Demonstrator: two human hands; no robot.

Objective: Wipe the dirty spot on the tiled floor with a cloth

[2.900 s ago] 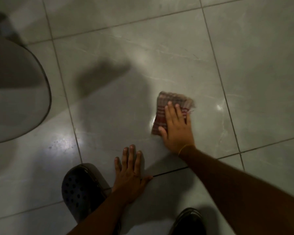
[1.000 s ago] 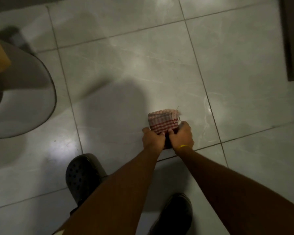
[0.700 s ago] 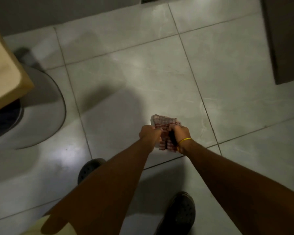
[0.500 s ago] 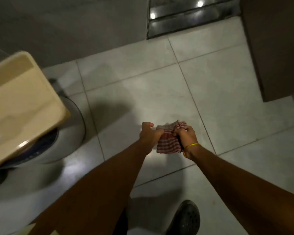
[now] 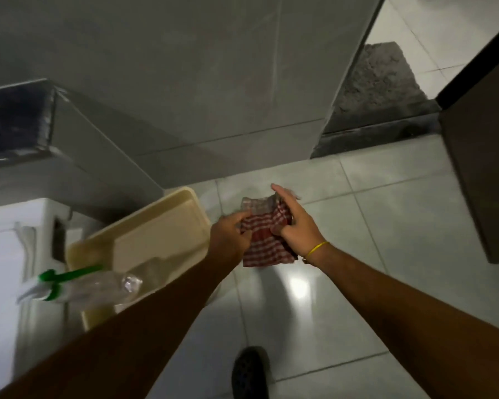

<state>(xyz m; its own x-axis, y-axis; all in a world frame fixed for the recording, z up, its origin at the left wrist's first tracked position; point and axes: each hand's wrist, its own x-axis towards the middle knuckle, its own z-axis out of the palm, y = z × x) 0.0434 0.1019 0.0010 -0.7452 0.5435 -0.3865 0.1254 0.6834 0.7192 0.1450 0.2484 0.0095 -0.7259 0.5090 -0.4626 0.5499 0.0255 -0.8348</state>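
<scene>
A red and white checked cloth hangs in the air above the pale tiled floor, held between both hands. My left hand pinches its left edge. My right hand, with a yellow band on the wrist, grips its right side, one finger pointing up. The cloth's lower part droops free. No dirty spot can be made out on the tiles from here; a light glare lies on the floor below the cloth.
A cream plastic tray sits at the left with a clear spray bottle with a green trigger across it. A white appliance stands further left. A brown cabinet is at the right, a grey wall ahead, and my dark shoe below.
The cloth went from being pressed on the floor by my right hand to being lifted in both hands. The view rose, bringing the tray, bottle and wall into sight.
</scene>
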